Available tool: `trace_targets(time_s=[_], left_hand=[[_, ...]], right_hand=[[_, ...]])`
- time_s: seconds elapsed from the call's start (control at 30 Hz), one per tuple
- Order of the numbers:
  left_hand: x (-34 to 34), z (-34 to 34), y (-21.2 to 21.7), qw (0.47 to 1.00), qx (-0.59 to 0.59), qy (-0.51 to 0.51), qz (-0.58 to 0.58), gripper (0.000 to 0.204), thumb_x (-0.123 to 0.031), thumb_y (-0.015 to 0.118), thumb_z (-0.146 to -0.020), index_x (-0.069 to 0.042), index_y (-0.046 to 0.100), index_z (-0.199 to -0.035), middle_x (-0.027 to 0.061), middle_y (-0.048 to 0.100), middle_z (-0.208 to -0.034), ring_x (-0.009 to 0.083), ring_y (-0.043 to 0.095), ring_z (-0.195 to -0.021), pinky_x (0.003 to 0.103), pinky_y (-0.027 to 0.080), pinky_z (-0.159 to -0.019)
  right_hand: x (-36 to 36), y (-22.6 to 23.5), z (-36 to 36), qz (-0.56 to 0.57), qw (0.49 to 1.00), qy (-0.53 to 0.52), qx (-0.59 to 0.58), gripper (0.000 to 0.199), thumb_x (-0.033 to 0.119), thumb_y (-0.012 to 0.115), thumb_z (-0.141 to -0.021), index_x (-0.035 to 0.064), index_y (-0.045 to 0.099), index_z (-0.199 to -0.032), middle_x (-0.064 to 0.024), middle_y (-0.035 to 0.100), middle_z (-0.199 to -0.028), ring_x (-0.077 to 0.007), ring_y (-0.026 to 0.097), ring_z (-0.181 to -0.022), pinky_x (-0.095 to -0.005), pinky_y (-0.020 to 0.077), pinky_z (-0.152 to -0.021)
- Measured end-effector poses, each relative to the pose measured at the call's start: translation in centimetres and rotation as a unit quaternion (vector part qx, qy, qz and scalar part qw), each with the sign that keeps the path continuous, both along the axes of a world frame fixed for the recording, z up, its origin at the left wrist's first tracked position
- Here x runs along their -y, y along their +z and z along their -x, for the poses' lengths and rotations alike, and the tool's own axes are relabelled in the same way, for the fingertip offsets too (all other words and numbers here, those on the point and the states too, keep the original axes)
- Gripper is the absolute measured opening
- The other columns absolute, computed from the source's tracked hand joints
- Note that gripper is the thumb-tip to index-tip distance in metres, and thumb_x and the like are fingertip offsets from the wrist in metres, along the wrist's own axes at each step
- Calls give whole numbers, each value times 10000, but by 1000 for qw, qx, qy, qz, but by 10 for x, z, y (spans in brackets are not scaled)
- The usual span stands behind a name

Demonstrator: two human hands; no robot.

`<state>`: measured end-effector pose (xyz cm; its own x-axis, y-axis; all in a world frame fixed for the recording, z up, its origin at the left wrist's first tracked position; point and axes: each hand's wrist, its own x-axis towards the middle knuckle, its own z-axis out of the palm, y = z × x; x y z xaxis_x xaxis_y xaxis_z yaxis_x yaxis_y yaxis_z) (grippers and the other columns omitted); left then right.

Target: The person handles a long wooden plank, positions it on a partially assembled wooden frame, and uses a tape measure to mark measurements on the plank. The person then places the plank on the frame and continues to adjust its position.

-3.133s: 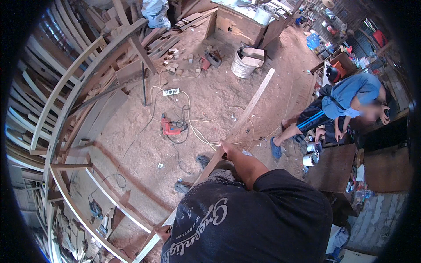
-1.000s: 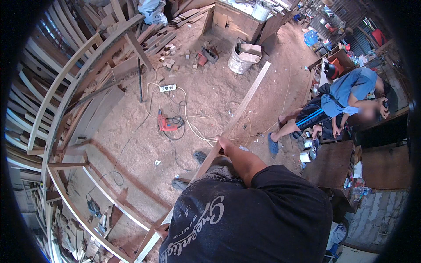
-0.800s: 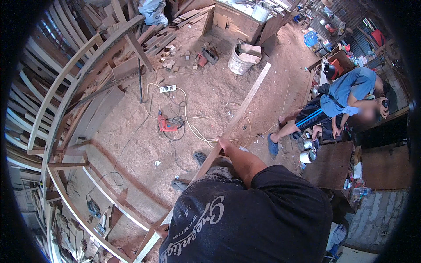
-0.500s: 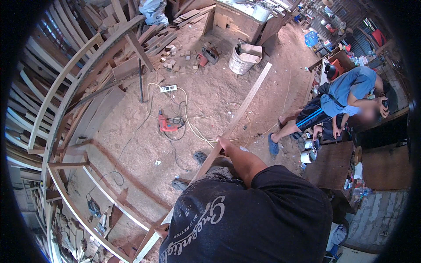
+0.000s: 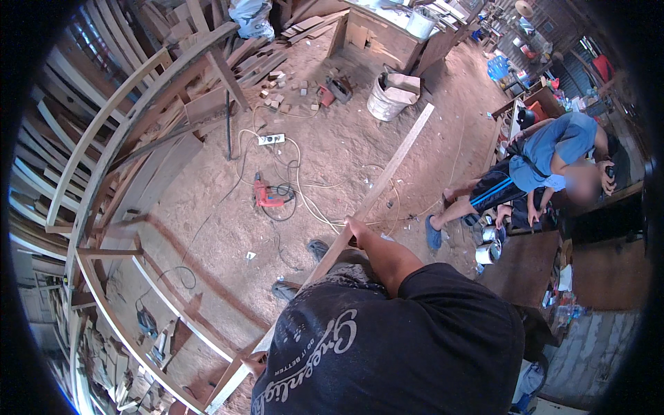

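My right hand (image 5: 357,227) is closed around a long pale wooden plank (image 5: 395,160), about halfway along it. The plank slants from near a white bucket (image 5: 384,102) at the far end down to my lower left, held above the sawdust floor. At the plank's near end a bit of my left hand (image 5: 254,362) shows beside my dark shirt; its grip is hidden. My shoes (image 5: 317,247) stand under the plank.
A red power drill (image 5: 266,196) and a white power strip (image 5: 270,139) with looping cords lie on the floor. Curved timber frames (image 5: 104,180) fill the left. A person in a blue shirt (image 5: 546,155) sits at the right beside a dark table (image 5: 526,266).
Hardly anything differs. The plank's far end has wavered a little near the bucket, and my right hand keeps the same hold.
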<state>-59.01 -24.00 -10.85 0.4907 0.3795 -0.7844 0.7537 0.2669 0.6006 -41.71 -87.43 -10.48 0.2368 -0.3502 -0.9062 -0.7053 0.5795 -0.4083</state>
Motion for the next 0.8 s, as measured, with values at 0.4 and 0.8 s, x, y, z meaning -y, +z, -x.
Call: trace_targets(time_s=[0.4, 0.8], left_hand=[[0, -6, 3, 982, -96, 110, 120, 873, -694, 222, -998, 19, 655, -740, 177, 671, -675, 320, 603, -617, 432, 508, -609], [-5, -12, 0, 951, -173, 230, 113, 827, -728, 301, -986, 9, 599, -758, 127, 575, -648, 271, 531, -598, 399, 445, -557]], right_hand=[[-4, 22, -1, -9, 1000, 28, 6, 370, 454, 660, -845, 140, 611, -1036, -85, 643, -920, -256, 663, -811, -442, 547, -735], [1, 13, 0, -25, 999, 17, 10, 372, 442, 672, -833, 139, 603, -1038, -89, 645, -916, -252, 659, -784, -420, 539, -702]])
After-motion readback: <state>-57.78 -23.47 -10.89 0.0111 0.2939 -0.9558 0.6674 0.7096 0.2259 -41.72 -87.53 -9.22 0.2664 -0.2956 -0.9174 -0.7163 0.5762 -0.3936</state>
